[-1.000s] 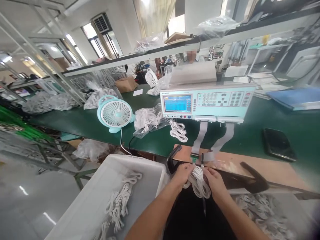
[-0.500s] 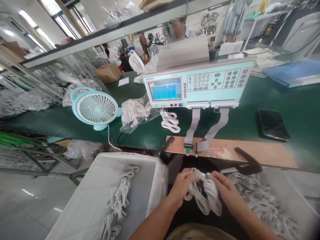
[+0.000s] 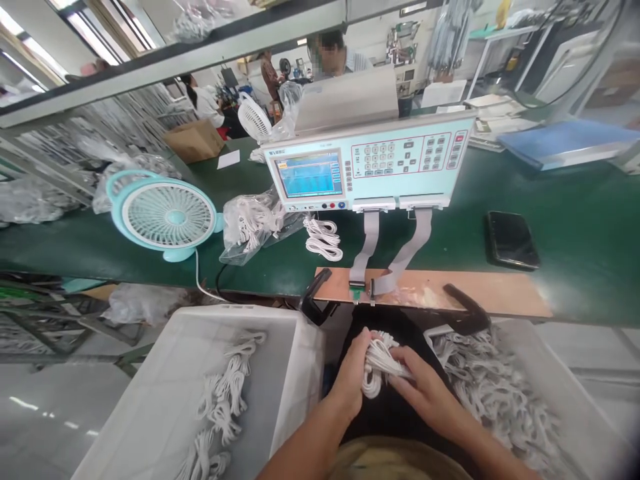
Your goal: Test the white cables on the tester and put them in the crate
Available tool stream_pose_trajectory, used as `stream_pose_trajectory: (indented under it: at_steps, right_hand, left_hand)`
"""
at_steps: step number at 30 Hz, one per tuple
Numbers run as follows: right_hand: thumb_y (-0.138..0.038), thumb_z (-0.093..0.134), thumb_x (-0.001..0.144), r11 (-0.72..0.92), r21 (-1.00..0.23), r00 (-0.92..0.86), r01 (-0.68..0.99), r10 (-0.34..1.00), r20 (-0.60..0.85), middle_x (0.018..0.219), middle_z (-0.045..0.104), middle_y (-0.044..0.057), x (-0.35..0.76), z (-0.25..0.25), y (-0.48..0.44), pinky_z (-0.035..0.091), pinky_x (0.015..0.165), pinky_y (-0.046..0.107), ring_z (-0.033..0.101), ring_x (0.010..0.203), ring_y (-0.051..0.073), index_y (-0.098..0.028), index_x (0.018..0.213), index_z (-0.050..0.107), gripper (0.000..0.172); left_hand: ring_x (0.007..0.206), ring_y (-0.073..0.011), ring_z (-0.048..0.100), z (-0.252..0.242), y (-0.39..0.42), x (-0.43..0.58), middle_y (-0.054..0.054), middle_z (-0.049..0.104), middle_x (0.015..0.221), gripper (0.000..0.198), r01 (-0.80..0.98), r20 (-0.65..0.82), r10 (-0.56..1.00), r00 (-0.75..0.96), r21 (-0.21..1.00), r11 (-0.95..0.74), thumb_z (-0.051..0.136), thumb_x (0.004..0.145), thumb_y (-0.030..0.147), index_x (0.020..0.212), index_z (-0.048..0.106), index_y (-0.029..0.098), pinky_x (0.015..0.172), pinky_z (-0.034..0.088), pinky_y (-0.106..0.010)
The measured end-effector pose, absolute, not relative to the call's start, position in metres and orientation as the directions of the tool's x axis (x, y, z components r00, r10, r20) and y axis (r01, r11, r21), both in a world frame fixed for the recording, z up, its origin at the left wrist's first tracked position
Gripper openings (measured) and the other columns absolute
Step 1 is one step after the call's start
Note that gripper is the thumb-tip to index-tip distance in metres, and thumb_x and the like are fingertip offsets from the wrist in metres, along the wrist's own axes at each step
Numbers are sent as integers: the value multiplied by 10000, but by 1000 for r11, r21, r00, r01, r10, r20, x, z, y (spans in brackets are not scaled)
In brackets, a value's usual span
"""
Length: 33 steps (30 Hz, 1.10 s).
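Observation:
Above my lap, a coiled white cable bundle is gripped between both hands. My left hand is closed round its left side, thumb on top. From the right, my right hand pinches the bundle's lower right part with thumb and fingers. The cable's ends are hidden in the coils and fingers. More bundled white cables lie in a white bin at left. A heap of similar cables fills another bin at right.
A tester with a lit screen stands on the green table, its ribbon cables running to a clamped wooden board. Around it are a turquoise fan, bagged cables, a loose coil, a phone and a blue folder.
My hands have come closer together, and the cable coils that hung down between them are now gathered into a compact bundle. The view has shifted slightly.

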State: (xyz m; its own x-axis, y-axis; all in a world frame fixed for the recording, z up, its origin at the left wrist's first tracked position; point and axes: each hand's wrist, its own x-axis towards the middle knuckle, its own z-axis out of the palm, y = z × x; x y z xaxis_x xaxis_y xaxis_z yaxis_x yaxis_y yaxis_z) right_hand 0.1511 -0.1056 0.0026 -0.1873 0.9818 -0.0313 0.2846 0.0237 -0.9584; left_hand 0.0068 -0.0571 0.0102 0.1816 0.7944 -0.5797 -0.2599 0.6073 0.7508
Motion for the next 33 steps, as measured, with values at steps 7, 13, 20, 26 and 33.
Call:
stream_pose_trajectory:
  at_steps: [7,13,20,26,33]
  right_hand:
    - [-398,561,838,-356,-886,-152,-298,934,-324,657,535,1,169,-10,-108,331,524,230,434,570,125,-167,916,603,248]
    - [-567,617,783,-406,-905,-256,-125,895,-365,597,501,-19,162,1,-99,330,506,224,439,550,130,-164,866,626,412]
    - [-527,559,843,-377,-895,-530,237,722,-444,590,543,-9,162,11,-91,341,456,205,482,490,118,-162,693,591,396]
    - [-358,572,866,2,-888,-466,461,852,-240,642,560,-14,160,17,-89,334,517,222,508,566,138,-187,738,556,214]
    - [-183,497,898,410,-757,-470,509,869,155,920,602,55,152,16,-89,439,671,256,565,764,163,-202,938,526,53]
  left_hand:
    - [392,-65,452,-2,-67,-24,64,542,601,648,-256,-582,798,155,757,602,794,589,429,1136,544,188,404,352,-185]
    - [534,-99,481,16,-65,-27,20,548,598,231,-97,-345,931,119,929,357,785,605,295,762,688,156,631,457,-248]
    - [646,-123,475,40,-45,-32,4,554,710,125,235,-242,811,533,963,134,698,704,263,754,653,158,573,374,-205]
    - [560,-101,454,21,-46,-28,30,527,579,215,142,-419,757,501,903,406,748,626,302,664,620,133,551,356,-214]
    - [490,-111,513,9,-50,-23,10,561,528,322,-207,-689,644,332,613,763,825,474,283,651,604,129,485,412,-225]
